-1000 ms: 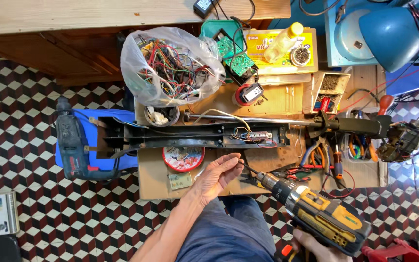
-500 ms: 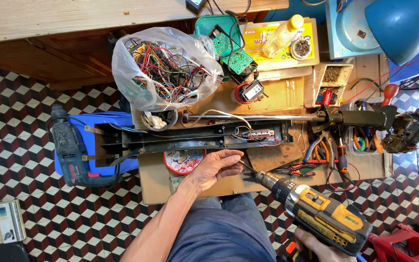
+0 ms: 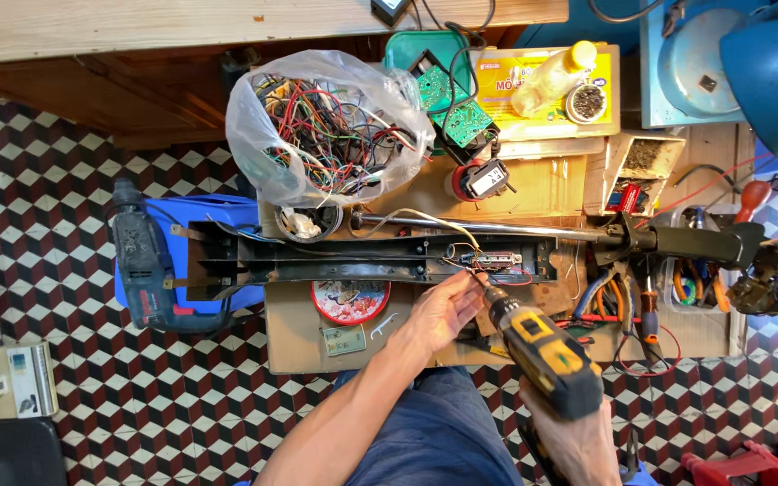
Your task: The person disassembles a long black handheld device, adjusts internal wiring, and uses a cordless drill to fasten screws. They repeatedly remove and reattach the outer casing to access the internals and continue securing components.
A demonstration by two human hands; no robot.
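My right hand [image 3: 578,441] grips a yellow and black cordless drill [image 3: 542,355] at the lower right, its bit pointing up and left at a small circuit part [image 3: 494,261] inside a long black open housing [image 3: 362,261]. My left hand [image 3: 443,310] rests just below that housing, fingertips at the drill's bit beside the wires. The housing lies across a low wooden bench [image 3: 533,189] and joins a metal rod [image 3: 497,229] with a dark handle [image 3: 686,243] on the right.
A clear bag of tangled wires [image 3: 326,126] sits behind the housing. Green circuit boards [image 3: 461,112], a blue power drill [image 3: 141,261] on a blue case, pliers [image 3: 646,310], a round red lid [image 3: 350,300], a blue lamp [image 3: 767,54] and a checkered floor surround the bench.
The drill has swung up and left, its bit now reaching the circuit part in the housing. My left hand shifted right to meet the bit.
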